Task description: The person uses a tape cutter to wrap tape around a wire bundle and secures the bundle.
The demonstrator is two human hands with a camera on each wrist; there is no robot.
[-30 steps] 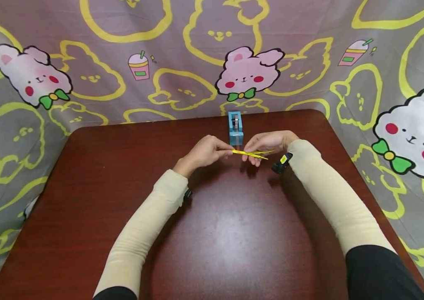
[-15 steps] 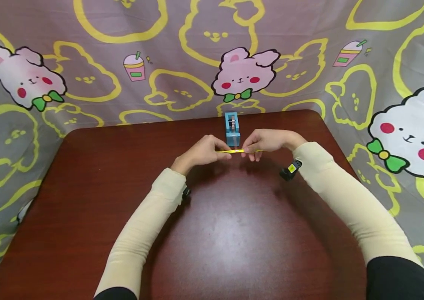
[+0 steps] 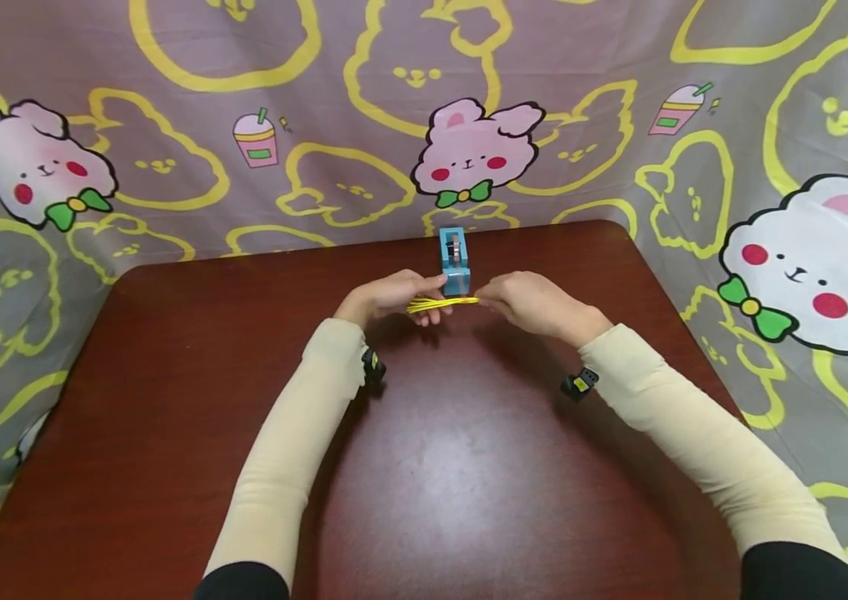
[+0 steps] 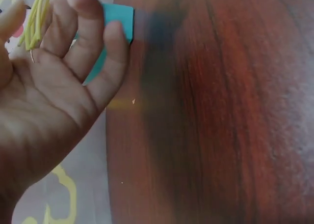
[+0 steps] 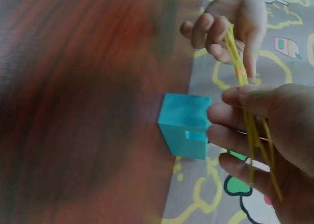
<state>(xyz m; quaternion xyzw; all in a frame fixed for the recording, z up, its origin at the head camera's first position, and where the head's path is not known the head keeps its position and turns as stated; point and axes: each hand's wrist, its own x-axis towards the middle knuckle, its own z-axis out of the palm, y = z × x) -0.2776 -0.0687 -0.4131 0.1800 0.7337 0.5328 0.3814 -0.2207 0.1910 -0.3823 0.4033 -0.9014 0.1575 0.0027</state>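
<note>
My right hand [image 3: 532,304] pinches a bundle of thin yellow strands [image 3: 445,303], which look like wires, between thumb and fingers. In the right wrist view a short orange-tinted band [image 5: 240,71] shows on the bundle just beyond the fingertips. The loose ends reach to my left hand [image 3: 394,293], whose fingers are spread and slightly bent below them. In the left wrist view its thumb stands apart from the strands [image 4: 37,20]. Just behind the bundle stands a blue tape dispenser [image 3: 456,279] with a tape roll inside.
A dark reddish-brown table [image 3: 454,458] lies under both arms. A patterned cloth [image 3: 349,167] with rabbit faces hangs close behind the table's back edge and along the sides. Small black cameras [image 3: 580,383] sit at the wrists.
Earlier my left hand pinched the bundle's left end; then both hands held it. Now the right hand pinches its right end, the strands point left, and the left fingers have loosened.
</note>
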